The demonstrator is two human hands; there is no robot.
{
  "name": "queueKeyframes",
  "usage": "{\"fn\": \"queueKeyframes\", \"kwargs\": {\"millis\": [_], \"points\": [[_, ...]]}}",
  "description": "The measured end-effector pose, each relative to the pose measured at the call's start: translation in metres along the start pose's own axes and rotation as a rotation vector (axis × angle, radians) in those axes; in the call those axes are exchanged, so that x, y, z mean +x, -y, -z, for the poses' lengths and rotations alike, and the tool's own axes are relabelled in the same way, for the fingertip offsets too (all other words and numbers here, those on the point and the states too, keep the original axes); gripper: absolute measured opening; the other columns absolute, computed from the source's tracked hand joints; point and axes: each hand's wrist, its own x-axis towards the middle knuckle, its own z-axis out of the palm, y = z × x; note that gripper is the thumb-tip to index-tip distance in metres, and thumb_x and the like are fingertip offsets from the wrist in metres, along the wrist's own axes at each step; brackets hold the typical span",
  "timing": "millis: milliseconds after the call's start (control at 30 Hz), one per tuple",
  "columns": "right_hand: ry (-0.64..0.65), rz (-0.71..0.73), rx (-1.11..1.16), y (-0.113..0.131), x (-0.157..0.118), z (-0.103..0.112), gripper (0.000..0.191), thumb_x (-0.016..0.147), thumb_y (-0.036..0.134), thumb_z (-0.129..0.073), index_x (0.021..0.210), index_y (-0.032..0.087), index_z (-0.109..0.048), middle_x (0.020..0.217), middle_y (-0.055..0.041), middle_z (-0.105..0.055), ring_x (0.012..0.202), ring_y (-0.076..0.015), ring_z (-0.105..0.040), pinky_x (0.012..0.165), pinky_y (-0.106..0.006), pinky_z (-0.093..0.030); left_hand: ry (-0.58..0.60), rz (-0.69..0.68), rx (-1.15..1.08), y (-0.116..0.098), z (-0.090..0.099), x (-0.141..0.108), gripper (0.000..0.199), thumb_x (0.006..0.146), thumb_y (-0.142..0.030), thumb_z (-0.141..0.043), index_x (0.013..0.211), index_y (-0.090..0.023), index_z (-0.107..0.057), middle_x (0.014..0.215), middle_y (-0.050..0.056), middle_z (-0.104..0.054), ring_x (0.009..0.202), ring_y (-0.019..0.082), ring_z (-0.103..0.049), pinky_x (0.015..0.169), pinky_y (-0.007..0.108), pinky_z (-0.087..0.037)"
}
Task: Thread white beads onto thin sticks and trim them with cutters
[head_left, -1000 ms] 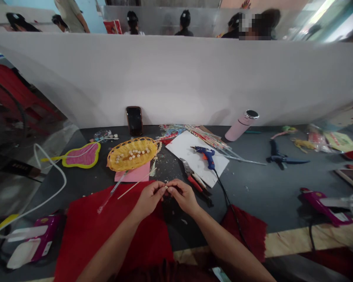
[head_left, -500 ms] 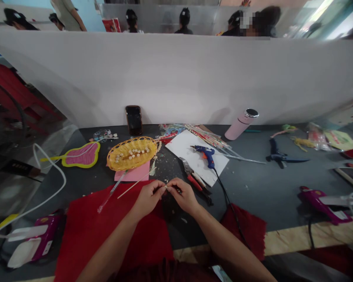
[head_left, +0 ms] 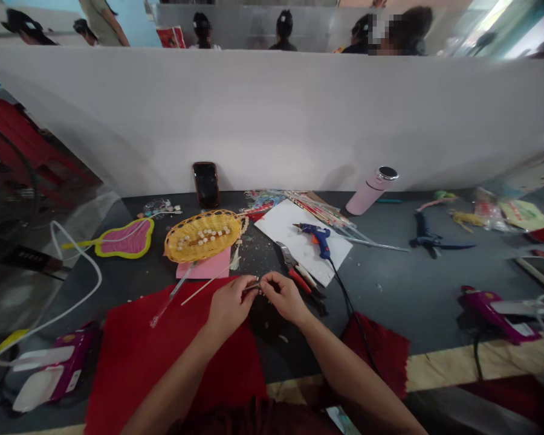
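My left hand [head_left: 231,302] and my right hand [head_left: 284,297] meet over the dark tabletop, thumbs and fingertips pinched together. A small thin piece [head_left: 251,286] shows between the left thumb and finger, and the right fingertips touch its end. It is too small for me to name. Just left of my hands a thin pale stick [head_left: 204,289] crosses the edge of the red cloth [head_left: 172,362]. Beyond them stands a yellow woven basket [head_left: 194,246] holding several small white pieces. Pliers with red handles [head_left: 299,278] lie to the right of my right hand.
A blue glue gun [head_left: 318,238] rests on white paper [head_left: 281,223], its cord running toward me. Behind are a phone [head_left: 206,184] and a pink bottle [head_left: 365,196] against the white partition [head_left: 272,115]. Purple devices [head_left: 70,362] sit at both sides.
Both hands have shifted slightly, and the fingertips have turned so more of the thin piece shows between them. The things on the table stay in place.
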Motion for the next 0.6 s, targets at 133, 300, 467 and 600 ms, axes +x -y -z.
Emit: {"fn": "queueKeyframes", "kwargs": {"millis": [133,300,467,600], "points": [[0.038,-0.093,0.152,0.0004,0.0011,0.0002,0.024,0.083,0.04,-0.053,0.074,0.017,-0.055,0.058,0.0047,-0.046,0.051,-0.009,-0.04,0.048,-0.021,-0.031,-0.037,-0.016,0.202,-0.0048,0.0018,-0.0015,0.017,0.084,-0.033,-0.051,0.093,-0.023,-0.062,0.09,0.002,-0.07,0.082,0.018,-0.064,0.068,0.026,-0.042],[0.048,-0.107,0.201,-0.0011,0.0008,-0.0015,0.026,0.081,0.042,-0.055,0.074,0.017,-0.056,0.057,0.005,-0.044,0.05,-0.0086,-0.038,0.047,-0.021,-0.03,-0.066,-0.004,0.215,-0.005,0.0022,-0.0028,0.021,0.084,-0.038,-0.051,0.085,-0.022,-0.064,0.081,0.001,-0.071,0.072,0.015,-0.064,0.062,0.024,-0.041],[0.047,-0.104,0.189,-0.0027,-0.0002,-0.0025,0.025,0.082,0.041,-0.055,0.074,0.017,-0.056,0.057,0.0048,-0.045,0.05,-0.0089,-0.04,0.048,-0.021,-0.031,-0.055,0.001,0.153,-0.0009,0.0004,-0.0024,0.022,0.084,-0.038,-0.051,0.084,-0.021,-0.065,0.079,0.001,-0.07,0.071,0.014,-0.063,0.063,0.022,-0.042],[0.024,-0.073,0.15,-0.0047,-0.0006,-0.0036,0.023,0.082,0.04,-0.055,0.075,0.018,-0.057,0.061,0.0037,-0.048,0.053,-0.0094,-0.042,0.05,-0.021,-0.033,-0.07,0.019,0.105,0.0029,-0.0015,-0.0015,0.022,0.084,-0.038,-0.051,0.082,-0.021,-0.065,0.078,0.001,-0.07,0.07,0.014,-0.063,0.064,0.022,-0.043]]}}
